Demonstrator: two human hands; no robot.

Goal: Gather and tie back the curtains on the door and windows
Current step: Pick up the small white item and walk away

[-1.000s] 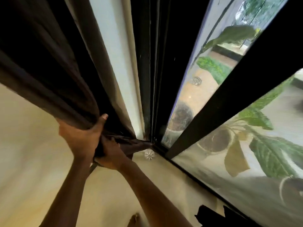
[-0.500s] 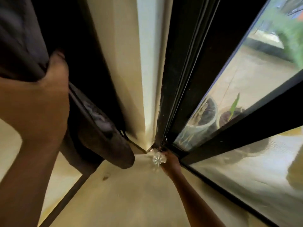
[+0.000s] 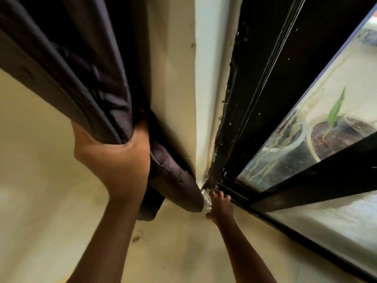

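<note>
A dark brown curtain (image 3: 67,64) hangs bunched against the cream wall on the left. My left hand (image 3: 118,158) is clamped around the gathered folds, and the loose end (image 3: 175,180) droops below it toward the window corner. My right hand (image 3: 220,205) reaches to that corner and rests on a small clear crystal-like knob (image 3: 206,203) fixed to the wall beside the black window frame (image 3: 255,103). The knob is mostly hidden by the fingers and the curtain end, so the grip on it is unclear.
The cream wall (image 3: 173,242) fills the lower part of the view. Glass panes (image 3: 285,160) on the right show potted plants (image 3: 334,131) outside. A thick black bar (image 3: 318,180) crosses the pane.
The view has come closer. My left hand has shifted the gathered curtain toward the corner, so its end now hangs next to the knob. My right hand stays at the knob.
</note>
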